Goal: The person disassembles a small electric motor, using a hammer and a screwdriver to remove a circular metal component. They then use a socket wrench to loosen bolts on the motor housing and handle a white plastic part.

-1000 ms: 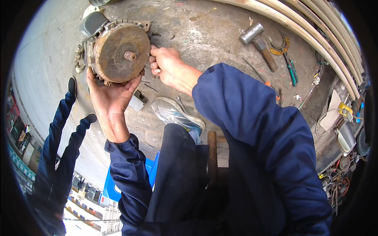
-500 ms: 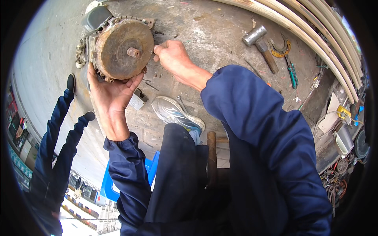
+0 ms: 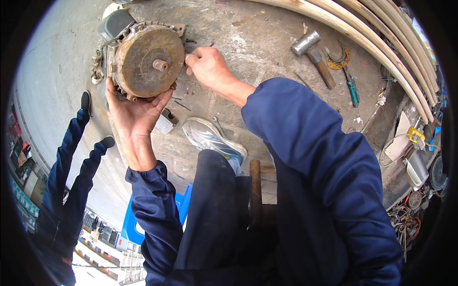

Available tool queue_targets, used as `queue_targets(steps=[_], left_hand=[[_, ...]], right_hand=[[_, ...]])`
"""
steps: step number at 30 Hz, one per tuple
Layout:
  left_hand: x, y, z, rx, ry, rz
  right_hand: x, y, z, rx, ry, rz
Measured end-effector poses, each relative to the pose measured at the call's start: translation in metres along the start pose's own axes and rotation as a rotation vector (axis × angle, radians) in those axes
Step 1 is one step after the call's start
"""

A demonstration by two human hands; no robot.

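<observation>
A rusty motor-like housing point(image 3: 146, 64) with a round plate and a short central shaft point(image 3: 160, 65) rests at the upper left, a dark grey box point(image 3: 116, 23) on its back. My left hand point(image 3: 135, 114) cradles the housing's lower rim, thumb and fingers against it. My right hand point(image 3: 208, 68) has its fingers curled at the plate's right edge; what they hold, if anything, is too small to make out. Just below lie a small metal block point(image 3: 166, 123) and a thin rod point(image 3: 182, 104).
A hammer point(image 3: 310, 47), yellow puller-like tool point(image 3: 338, 63) and green pliers point(image 3: 352, 90) lie rightward. Curved planks point(image 3: 381, 52) line the upper right; clutter point(image 3: 412, 224) sits below. A co-worker's legs point(image 3: 71, 162) are at left, a blue plastic object point(image 3: 131, 224) behind my left arm.
Compared with a second ago, my right hand has shifted slightly up and right, its fingers more tightly curled. My left hand stays on the housing, which appears a little higher in view.
</observation>
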State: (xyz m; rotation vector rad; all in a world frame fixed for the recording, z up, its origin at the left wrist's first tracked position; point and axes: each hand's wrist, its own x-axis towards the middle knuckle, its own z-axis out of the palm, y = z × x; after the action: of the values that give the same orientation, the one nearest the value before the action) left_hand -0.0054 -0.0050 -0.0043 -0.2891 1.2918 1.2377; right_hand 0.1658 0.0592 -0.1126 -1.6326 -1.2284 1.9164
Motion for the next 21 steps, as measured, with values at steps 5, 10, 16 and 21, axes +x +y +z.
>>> queue_targets(steps=[5, 10, 16, 21], left_hand=[[0.001, 0.002, 0.002, -0.018, -0.011, -0.054], [0.001, 0.004, 0.0, -0.012, 0.03, -0.049], [-0.001, -0.002, 0.009, 0.033, 0.054, -0.014], [-0.003, -0.006, 0.014, 0.066, 0.066, 0.021]], right_hand=[[0.005, 0.0, -0.003, 0.357, -0.076, 0.206], [0.006, -0.01, -0.009, 0.685, -0.176, 0.473], [-0.004, -0.008, -0.021, 0.658, -0.192, 0.421], [-0.011, -0.003, -0.034, 0.592, -0.164, 0.354]])
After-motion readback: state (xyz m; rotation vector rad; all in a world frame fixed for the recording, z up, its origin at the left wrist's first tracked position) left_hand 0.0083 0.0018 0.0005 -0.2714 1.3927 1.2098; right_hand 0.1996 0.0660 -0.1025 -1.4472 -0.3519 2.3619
